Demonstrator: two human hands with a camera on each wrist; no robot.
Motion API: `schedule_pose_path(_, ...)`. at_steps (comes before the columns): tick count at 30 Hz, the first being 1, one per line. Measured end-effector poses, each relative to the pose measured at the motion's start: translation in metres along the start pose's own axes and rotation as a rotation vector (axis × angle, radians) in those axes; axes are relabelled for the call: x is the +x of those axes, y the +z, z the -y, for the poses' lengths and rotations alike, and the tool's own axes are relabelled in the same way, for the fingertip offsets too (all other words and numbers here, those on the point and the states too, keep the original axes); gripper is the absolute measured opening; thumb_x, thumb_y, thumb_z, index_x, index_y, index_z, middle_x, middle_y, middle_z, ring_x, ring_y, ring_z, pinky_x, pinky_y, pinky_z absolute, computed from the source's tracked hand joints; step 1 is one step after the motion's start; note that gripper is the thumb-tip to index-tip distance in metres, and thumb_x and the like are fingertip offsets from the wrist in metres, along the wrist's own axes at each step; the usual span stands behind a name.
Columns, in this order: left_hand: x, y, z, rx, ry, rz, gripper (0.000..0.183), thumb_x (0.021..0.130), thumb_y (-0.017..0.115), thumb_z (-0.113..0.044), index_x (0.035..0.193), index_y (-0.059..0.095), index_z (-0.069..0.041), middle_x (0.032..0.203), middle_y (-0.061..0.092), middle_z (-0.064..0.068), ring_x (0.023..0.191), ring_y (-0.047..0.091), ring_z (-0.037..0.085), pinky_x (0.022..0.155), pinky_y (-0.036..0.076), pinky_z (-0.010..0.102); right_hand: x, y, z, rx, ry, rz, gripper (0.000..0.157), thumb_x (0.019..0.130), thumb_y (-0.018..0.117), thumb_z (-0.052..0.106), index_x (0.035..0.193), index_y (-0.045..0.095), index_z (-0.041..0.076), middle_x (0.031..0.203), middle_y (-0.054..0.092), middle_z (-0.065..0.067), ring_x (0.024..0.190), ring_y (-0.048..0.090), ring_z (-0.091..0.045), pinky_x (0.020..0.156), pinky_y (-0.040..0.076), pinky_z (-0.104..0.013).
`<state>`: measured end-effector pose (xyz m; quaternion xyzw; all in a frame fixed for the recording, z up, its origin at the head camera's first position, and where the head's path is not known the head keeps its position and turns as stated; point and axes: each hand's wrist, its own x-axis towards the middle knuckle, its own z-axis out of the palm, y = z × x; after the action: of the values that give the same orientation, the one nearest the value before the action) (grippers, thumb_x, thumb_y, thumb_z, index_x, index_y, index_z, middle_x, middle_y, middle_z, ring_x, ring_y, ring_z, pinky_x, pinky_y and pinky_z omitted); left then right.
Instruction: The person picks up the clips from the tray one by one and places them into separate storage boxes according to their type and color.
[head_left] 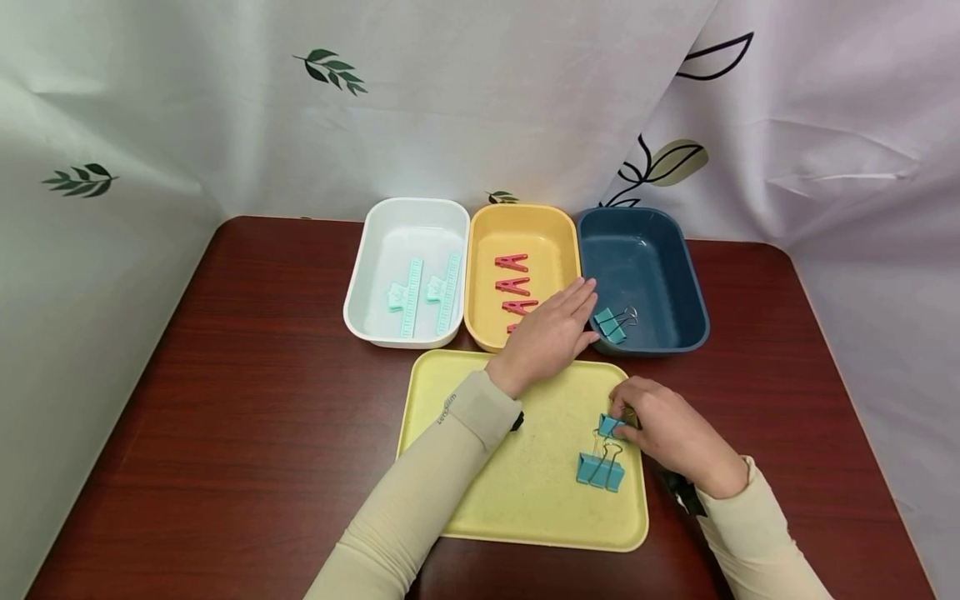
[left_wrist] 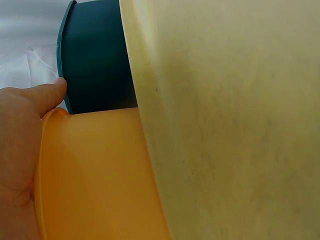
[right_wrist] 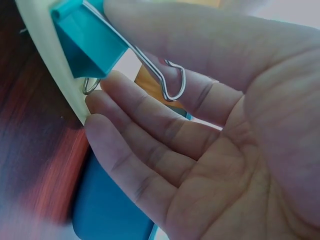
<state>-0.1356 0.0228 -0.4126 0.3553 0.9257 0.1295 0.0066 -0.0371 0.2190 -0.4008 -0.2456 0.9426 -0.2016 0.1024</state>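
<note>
My right hand (head_left: 672, 429) pinches a small teal binder clip (head_left: 610, 426) over the right side of the yellow tray (head_left: 525, 521). In the right wrist view the thumb lies against this binder clip (right_wrist: 90, 37), its wire handle pointing into the hand. Just below it, a larger teal binder clip (head_left: 600, 472) lies on the tray. My left hand (head_left: 546, 337) reaches across the front right of the orange bin (head_left: 480, 250), fingers straight. In the left wrist view its thumb touches the rim of the dark blue bin (left_wrist: 97, 55). Inside that bin sits another teal binder clip (head_left: 611, 325).
Several red clothespins (head_left: 512, 286) lie in a column in the orange bin, partly covered by the left hand. On the left, a white bin (head_left: 382, 229) holds two mint ruler-shaped clips (head_left: 412, 297). A patterned curtain (head_left: 465, 100) hangs behind the brown table (head_left: 247, 375).
</note>
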Motion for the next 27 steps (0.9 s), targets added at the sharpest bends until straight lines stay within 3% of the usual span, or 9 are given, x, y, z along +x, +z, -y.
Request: schedule_pose_path(27,0.0004,0.0005,0.0002,-0.002,-0.005,0.005,0.062,0.106,0.048,-0.04,0.154,0.038,-0.003,0.165,0.024,0.01,0.154,0.013,0.022,0.122,0.016,0.032,0.0002,0.0026,-0.0022,0.005,0.005,-0.055,0.024,0.081,0.082,0.002,0.085,0.062,0.014,0.094,0.064,0.001,0.084,0.059,-0.014,0.073,0.053,-0.037)
